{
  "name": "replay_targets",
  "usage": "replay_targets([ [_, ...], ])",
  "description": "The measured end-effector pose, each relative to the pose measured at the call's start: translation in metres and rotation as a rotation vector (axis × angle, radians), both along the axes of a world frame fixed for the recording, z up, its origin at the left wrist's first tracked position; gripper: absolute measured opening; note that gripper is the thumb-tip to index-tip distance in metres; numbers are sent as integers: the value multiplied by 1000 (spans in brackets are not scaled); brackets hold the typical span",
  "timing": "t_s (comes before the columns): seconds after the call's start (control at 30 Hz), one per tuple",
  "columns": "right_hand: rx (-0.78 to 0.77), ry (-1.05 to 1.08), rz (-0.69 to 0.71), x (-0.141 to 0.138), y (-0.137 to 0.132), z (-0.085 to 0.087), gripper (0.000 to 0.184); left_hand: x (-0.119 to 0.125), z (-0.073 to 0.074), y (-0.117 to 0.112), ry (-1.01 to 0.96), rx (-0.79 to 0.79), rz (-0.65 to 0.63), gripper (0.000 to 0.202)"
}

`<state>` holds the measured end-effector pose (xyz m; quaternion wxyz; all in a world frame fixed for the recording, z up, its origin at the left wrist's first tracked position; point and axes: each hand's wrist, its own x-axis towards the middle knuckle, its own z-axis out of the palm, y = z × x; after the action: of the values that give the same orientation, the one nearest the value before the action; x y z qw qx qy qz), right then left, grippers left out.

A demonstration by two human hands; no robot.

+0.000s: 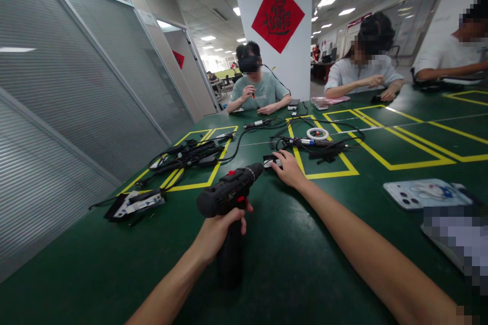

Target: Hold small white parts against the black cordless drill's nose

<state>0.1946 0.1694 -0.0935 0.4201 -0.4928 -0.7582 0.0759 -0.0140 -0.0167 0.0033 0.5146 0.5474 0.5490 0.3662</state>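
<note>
My left hand (219, 231) is wrapped round the grip of a black cordless drill (229, 193) with a red switch, holding it above the green table (290, 254); its chuck points to the far right. My right hand (288, 168) reaches forward, fingers bent down onto a small black-and-white part (270, 162) lying on the table just ahead of the drill's tip. Whether the fingers grip the part or only press on it is hidden.
Black tools and cables (190, 155) lie in yellow-taped boxes to the left and ahead, with a white ring (317, 134). A black-and-white device (133, 203) lies near left. A phone (423, 194) lies at right. Three people sit at the far side. A glass partition runs along the left.
</note>
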Motion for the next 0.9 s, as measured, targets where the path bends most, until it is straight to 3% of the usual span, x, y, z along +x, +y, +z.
replay_targets([
  [0.47,-109,56,10,-1,8,-1,35,4,3,1,-22,8,1,24],
  [0.9,-78,154,-3,-2,14,-6,28,5,4,1,-6,-32,0,30],
])
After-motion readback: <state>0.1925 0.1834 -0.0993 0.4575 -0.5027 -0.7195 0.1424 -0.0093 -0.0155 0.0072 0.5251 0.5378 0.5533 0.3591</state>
